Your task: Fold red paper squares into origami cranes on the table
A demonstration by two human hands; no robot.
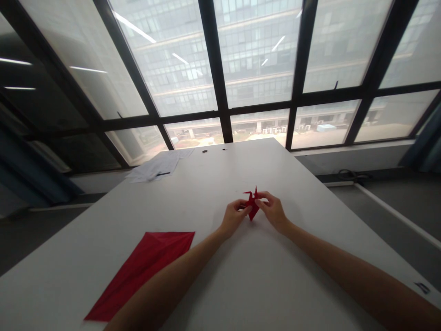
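Between my two hands is a small red origami crane (pixel 252 210), held just above the white table. Its bent head and neck point up to the left, and a thin pointed tip rises on the right. My left hand (pixel 236 215) pinches the crane's left side between thumb and fingers. On the other side, my right hand (pixel 272 209) grips it near the upright tip, thumb in front. The crane's lower point hangs down below my thumbs. Parts of its folds are hidden behind my fingers.
A larger red sheet (pixel 144 266) with creases lies at the left, partly under my left forearm. White papers (pixel 155 165) with a dark pen (pixel 163 174) are at the far left of the table (pixel 220 184). A small dark object (pixel 422 288) sits near the right edge. Tall windows stand beyond.
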